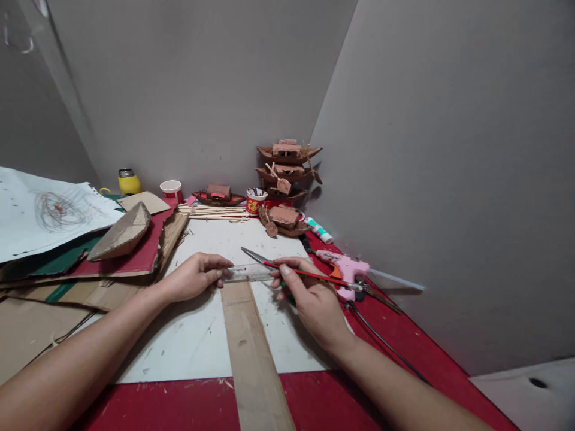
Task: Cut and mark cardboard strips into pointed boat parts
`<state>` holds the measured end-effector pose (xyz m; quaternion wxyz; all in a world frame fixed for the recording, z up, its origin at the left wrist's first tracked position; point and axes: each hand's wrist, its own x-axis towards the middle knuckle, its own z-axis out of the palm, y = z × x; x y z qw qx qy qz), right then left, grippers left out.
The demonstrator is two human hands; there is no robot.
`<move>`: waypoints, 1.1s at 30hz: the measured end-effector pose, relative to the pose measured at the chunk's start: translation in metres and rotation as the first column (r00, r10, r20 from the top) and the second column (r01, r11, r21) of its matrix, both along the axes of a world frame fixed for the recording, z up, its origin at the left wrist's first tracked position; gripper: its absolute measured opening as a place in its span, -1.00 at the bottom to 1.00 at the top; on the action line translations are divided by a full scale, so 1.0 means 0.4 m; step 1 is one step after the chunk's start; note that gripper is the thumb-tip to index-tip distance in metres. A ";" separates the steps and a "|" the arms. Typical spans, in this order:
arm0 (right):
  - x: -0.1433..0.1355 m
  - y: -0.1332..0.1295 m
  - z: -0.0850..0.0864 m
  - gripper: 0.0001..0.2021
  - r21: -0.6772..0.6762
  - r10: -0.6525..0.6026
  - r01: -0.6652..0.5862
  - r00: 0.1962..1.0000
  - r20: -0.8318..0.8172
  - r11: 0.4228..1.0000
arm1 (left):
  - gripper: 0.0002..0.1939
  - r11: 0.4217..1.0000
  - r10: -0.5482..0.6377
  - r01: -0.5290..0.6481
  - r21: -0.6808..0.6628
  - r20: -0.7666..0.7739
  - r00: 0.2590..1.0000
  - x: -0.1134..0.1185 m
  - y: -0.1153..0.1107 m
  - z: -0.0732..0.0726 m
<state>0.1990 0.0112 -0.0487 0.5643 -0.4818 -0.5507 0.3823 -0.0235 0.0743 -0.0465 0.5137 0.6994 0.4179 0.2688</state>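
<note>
My left hand (197,276) pinches the left end of a clear ruler (248,273), which lies across the far end of a long cardboard strip (251,347). At the ruler's other end, my right hand (309,293) holds a red pencil (309,273) and a pair of scissors (257,255), whose blades point up and left over the ruler. The scissors' handles are mostly hidden in the palm. Beneath the strip lies a white sheet (188,344).
Cardboard pieces (103,293) and a cardboard hull (123,233) lie left. Behind are sticks (215,211), a red cup (256,202) and stacked model boats (287,173). A pink glue gun (348,267) with a cable lies right, beside the grey wall (449,179).
</note>
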 end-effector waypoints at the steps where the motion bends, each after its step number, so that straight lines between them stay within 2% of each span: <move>1: 0.001 0.001 -0.001 -0.76 0.002 -0.001 0.001 1.000 0.007 1.000 | -0.68 1.000 -0.002 0.002 -0.004 0.007 1.000 0.000 0.000 0.001; 11: 0.001 -0.003 -0.004 -0.74 -0.015 0.048 -0.047 0.994 0.096 0.999 | -0.65 1.000 -0.002 0.002 -0.003 0.005 1.000 -0.004 0.006 -0.007; 21: -0.014 -0.005 -0.022 -0.80 -0.045 0.082 -0.079 0.995 0.061 0.996 | -0.66 1.000 0.008 -0.008 -0.009 0.006 1.000 -0.006 0.013 -0.018; 29: -0.041 -0.009 -0.045 -0.84 -0.158 0.234 -0.213 0.964 0.129 0.964 | -0.62 1.000 0.000 0.000 -0.012 -0.008 1.000 -0.007 0.017 -0.027; 33: -0.044 -0.004 -0.064 -0.83 -0.157 0.241 -0.215 0.954 0.176 0.964 | -0.62 1.000 0.008 -0.008 -0.007 -0.015 1.000 -0.007 0.018 -0.031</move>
